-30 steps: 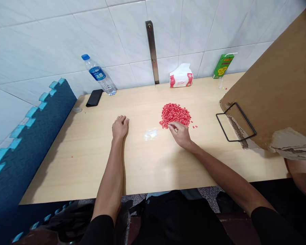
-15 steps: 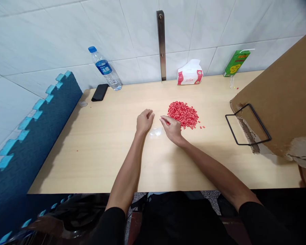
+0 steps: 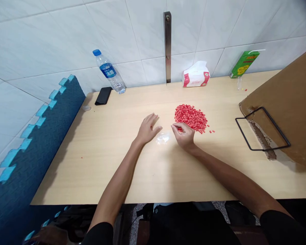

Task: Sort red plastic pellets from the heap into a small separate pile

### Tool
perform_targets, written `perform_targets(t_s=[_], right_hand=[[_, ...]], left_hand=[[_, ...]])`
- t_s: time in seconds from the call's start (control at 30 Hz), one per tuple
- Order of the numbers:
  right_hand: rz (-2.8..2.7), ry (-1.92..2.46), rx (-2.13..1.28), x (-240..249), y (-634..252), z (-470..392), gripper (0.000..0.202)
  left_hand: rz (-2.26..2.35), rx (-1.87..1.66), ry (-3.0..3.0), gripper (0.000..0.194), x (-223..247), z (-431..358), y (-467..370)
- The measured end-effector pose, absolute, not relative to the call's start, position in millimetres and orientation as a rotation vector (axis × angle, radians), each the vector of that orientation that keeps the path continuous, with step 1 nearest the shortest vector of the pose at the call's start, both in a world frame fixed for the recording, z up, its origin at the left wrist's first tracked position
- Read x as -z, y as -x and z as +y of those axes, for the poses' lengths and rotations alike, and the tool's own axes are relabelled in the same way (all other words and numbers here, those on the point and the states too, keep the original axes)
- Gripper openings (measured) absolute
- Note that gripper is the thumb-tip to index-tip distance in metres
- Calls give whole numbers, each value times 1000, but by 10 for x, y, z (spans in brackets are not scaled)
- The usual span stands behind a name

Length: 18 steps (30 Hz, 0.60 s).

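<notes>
A heap of small red pellets (image 3: 192,115) lies on the light wooden table (image 3: 153,177), with a few loose ones at its right edge. My left hand (image 3: 147,130) is to the left of the heap, its fingers spread and the thumb held away. A tiny red piece shows by its palm; whether it touches the skin I cannot tell. At the near left side of the heap is my right hand (image 3: 185,135), thumb and fingertips pinched together. What the pinch holds, if anything, is too small to make out. Between the hands the tabletop shows a bright reflection.
Along the tiled wall stand a water bottle (image 3: 109,72), a tissue pack (image 3: 196,75) and a green drink carton (image 3: 244,64); a black phone (image 3: 103,96) lies near the bottle. On the right are a cardboard box (image 3: 283,112) and black wire frame (image 3: 262,129). Blue foam mats (image 3: 53,126) edge the left.
My left hand has gone from curled fingers to spread ones, and the red piece by its palm has come into sight. My right hand stays pinched beside the heap. The whole view has shifted slightly.
</notes>
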State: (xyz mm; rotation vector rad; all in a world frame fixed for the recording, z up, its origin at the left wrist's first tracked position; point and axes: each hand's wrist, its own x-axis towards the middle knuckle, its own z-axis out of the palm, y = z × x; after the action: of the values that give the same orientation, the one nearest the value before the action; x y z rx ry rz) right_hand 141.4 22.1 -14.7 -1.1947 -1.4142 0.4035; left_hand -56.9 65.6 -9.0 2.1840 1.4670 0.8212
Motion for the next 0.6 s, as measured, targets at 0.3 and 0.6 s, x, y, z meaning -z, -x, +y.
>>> perform_targets(t_s=[0.3, 0.6], right_hand=[[-1306, 1322, -479, 136, -1438, 211, 13], [-1448, 1304, -395, 84, -1438, 164, 4]], left_hand=[[1668, -666, -2298, 20, 78, 805, 501], [1798, -577, -2289, 17, 62, 807, 521]])
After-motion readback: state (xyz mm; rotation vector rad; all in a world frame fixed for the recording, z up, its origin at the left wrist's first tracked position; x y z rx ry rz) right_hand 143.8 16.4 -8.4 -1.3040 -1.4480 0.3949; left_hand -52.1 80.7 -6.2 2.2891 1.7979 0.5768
